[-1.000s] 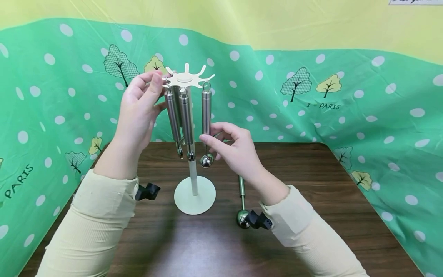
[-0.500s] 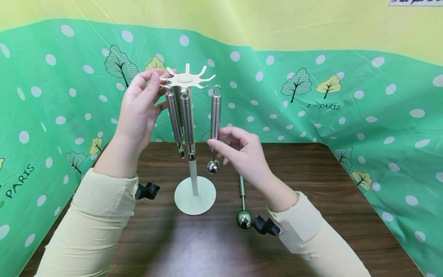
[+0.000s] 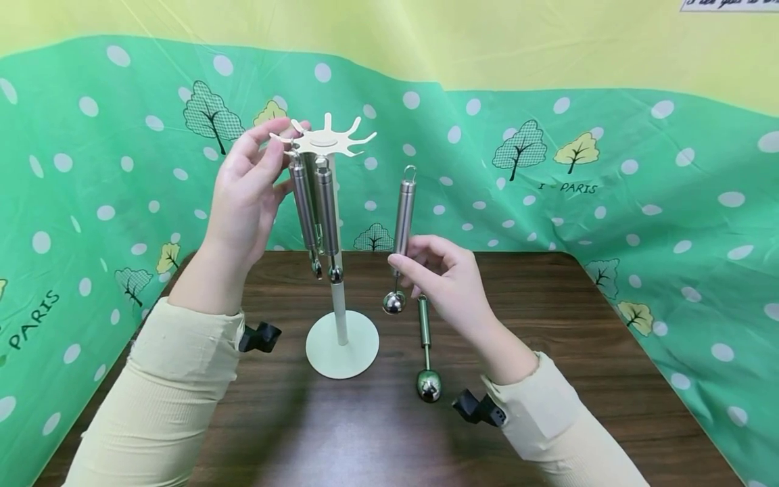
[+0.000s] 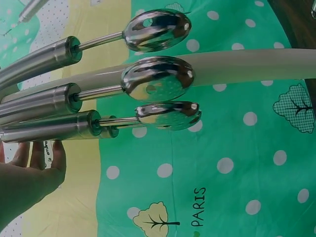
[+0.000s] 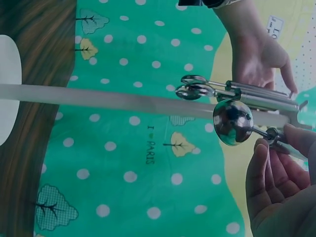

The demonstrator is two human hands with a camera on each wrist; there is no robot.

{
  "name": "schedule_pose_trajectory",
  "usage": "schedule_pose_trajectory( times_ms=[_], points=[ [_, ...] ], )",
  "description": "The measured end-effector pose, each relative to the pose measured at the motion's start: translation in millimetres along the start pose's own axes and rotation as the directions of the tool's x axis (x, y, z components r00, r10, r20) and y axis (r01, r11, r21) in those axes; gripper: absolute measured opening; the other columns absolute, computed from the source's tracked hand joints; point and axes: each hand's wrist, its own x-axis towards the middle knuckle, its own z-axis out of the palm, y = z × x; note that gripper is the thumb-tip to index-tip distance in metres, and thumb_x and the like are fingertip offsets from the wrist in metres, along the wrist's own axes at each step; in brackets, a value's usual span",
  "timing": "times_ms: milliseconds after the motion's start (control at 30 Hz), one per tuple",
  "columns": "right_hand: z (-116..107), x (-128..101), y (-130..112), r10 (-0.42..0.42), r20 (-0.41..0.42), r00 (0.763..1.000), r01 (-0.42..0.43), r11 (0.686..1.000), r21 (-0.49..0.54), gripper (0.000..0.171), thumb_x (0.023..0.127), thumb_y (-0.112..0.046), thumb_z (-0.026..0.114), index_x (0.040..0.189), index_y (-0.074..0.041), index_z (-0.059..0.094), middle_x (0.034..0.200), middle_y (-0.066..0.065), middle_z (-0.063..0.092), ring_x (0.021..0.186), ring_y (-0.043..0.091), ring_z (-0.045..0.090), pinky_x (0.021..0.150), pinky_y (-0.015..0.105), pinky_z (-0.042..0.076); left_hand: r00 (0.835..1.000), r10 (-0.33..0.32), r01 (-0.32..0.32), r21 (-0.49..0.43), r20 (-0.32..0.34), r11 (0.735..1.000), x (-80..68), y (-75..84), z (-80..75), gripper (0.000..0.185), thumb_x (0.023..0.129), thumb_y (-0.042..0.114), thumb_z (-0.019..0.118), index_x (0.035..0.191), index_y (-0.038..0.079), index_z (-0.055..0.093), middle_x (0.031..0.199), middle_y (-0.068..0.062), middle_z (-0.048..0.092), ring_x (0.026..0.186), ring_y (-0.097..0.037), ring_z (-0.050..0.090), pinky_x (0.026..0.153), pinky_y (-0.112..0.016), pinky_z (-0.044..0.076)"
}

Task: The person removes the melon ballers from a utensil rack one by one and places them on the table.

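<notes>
A white utensil stand (image 3: 339, 297) rises from a round base on the brown table (image 3: 608, 365); its star-shaped hook top (image 3: 325, 141) carries several steel utensils (image 3: 316, 210) by their rings. My left hand (image 3: 252, 182) pinches the left edge of that hook top. My right hand (image 3: 447, 277) grips a steel ball-headed scoop (image 3: 402, 230) by its lower handle, upright, to the right of the stand and clear of the hooks. In the right wrist view the scoop's bowl (image 5: 233, 122) shines beside my fingers (image 5: 269, 173). The left wrist view shows the hanging utensil heads (image 4: 158, 79).
Another steel scoop (image 3: 426, 358) lies on the table right of the stand's base (image 3: 342, 343), under my right wrist. A green polka-dot cloth with trees (image 3: 578, 169) backs and flanks the table.
My right hand has lifted the ball-headed scoop off its hook and carried it right and down, away from the stand. The left hand stays on the hook top.
</notes>
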Motion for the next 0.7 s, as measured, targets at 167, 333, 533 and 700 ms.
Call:
schedule_pose_trajectory(
  times_ms=[167,333,533,700],
  points=[
    [-5.1,-2.9,5.5,0.011,-0.007,1.0,-0.011,1.0,0.012,0.014,0.088,-0.009,0.072,0.099,-0.001,0.068,0.069,-0.002,0.064,0.059,0.014,0.062,0.053,0.031,0.055,1.0,0.018,-0.018,-0.007,-0.013,1.0,-0.6,-2.7,1.6,0.034,0.101,0.021,0.053,0.133,0.009,0.048,0.137,-0.011,0.056,0.131,-0.024,0.05,0.106,-0.045,0.033],
    [-8.4,-5.4,12.1,0.028,-0.002,1.0,-0.028,1.0,0.006,0.013,0.089,-0.008,0.072,0.099,-0.001,0.068,0.071,0.001,0.064,0.059,0.014,0.061,0.054,0.028,0.054,1.0,0.021,-0.021,-0.018,-0.014,1.0,-1.4,-4.2,1.4,0.033,0.102,0.021,0.052,0.133,0.01,0.047,0.137,-0.009,0.056,0.132,-0.025,0.05,0.108,-0.044,0.033],
    [-13.5,-8.9,19.0,0.059,-0.016,0.998,-0.06,0.998,-0.005,0.017,0.089,-0.009,0.073,0.104,-0.001,0.069,0.073,-0.002,0.064,0.06,0.015,0.062,0.054,0.028,0.054,0.999,0.03,-0.031,-0.009,-0.018,0.999,-1.8,-5.2,1.7,0.029,0.102,0.02,0.051,0.129,0.009,0.049,0.138,-0.01,0.056,0.132,-0.024,0.05,0.107,-0.043,0.034],
    [-18.3,-10.5,24.6,0.081,-0.026,0.996,-0.082,0.996,-0.044,0.018,0.089,-0.012,0.073,0.104,-0.002,0.07,0.071,-0.001,0.063,0.058,0.018,0.06,0.053,0.029,0.054,0.999,0.04,-0.039,0.007,-0.032,0.999,-0.8,-4.4,1.9,0.022,0.102,0.018,0.051,0.123,0.009,0.05,0.137,-0.012,0.057,0.131,-0.023,0.05,0.106,-0.042,0.035]
  ],
)
